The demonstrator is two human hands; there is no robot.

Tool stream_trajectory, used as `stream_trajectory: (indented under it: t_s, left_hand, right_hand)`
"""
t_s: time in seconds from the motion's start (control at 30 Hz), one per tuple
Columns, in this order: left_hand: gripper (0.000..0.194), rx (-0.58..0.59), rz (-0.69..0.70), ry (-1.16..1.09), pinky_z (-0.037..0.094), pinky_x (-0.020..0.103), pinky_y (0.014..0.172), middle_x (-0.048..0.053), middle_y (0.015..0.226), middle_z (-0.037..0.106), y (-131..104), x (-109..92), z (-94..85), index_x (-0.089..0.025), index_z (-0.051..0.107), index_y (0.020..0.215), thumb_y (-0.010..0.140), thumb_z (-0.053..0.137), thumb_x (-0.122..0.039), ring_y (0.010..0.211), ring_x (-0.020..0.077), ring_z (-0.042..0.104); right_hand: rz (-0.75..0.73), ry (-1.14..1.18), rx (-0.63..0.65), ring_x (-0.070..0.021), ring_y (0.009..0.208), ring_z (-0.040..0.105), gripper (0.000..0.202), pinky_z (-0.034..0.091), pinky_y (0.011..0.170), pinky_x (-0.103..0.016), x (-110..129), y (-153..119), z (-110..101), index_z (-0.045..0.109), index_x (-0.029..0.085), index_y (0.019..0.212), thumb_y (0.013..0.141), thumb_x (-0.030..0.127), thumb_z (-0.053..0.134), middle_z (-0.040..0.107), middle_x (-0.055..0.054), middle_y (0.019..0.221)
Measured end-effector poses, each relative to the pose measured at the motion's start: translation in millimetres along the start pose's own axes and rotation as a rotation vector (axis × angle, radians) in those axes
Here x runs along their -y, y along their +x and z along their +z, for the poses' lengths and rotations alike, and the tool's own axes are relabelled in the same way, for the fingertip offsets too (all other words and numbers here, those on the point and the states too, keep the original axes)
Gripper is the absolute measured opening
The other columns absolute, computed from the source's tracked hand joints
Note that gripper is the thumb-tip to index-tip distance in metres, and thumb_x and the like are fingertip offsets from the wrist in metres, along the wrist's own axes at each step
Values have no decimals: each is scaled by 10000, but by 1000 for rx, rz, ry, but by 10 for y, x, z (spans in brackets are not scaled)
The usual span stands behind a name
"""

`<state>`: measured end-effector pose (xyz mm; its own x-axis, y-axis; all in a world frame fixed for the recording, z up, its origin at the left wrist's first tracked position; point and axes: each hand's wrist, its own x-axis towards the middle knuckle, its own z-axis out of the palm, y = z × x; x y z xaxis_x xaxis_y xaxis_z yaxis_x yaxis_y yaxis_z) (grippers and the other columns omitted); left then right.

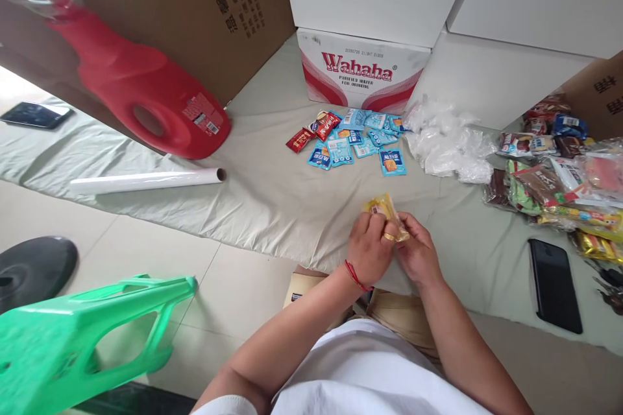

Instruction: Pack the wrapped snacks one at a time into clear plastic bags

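A yellow snack packet [384, 204] with clear, shiny edges is between my two hands, close to the table's front edge. My left hand [372, 246], with a ring and a red string bracelet, has its fingers curled over the packet's left side. My right hand [416, 249] pinches its lower right end. Fingers cover part of the wrapper, so I cannot tell whether it is torn. Beyond my hands lie several blue snack packets [341, 151] and red snack packets [325, 124] in a loose pile.
Crumpled clear plastic wrappers [450, 142] lie right of the pile, then many assorted snacks [545, 181]. A black phone [555, 285] rests at the right. A Wahaha carton [360, 71] stands behind. Leftward are a red jug [150, 91], a white roll [146, 180] and a green stool [97, 331].
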<state>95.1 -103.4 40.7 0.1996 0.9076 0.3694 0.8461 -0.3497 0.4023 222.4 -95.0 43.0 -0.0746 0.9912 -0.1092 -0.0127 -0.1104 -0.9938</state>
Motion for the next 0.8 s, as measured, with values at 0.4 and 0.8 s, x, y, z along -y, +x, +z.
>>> stream_trajectory:
  t_s: [0.4, 0.8]
  left_hand:
    - [443, -182, -13, -645, 551, 350, 800, 100, 1114, 573, -163, 272, -133, -210, 481, 1242, 817, 510, -88, 954, 201, 591]
    - [130, -186, -189, 56, 515, 418, 876, 99, 948, 654, -376, 1455, -468, -194, 637, 864, 893, 520, -147, 940, 273, 597]
  right_hand:
    - [225, 515, -91, -276, 1157, 696, 375, 537, 1063, -446, -93, 10, 10, 767, 254, 1071, 755, 435, 857, 761, -65, 1194]
    - [-165, -413, -497, -226, 868, 688, 354, 555, 854, -403, 477, 482, -1360, 784, 277, 1042, 719, 417, 819, 765, -11, 977]
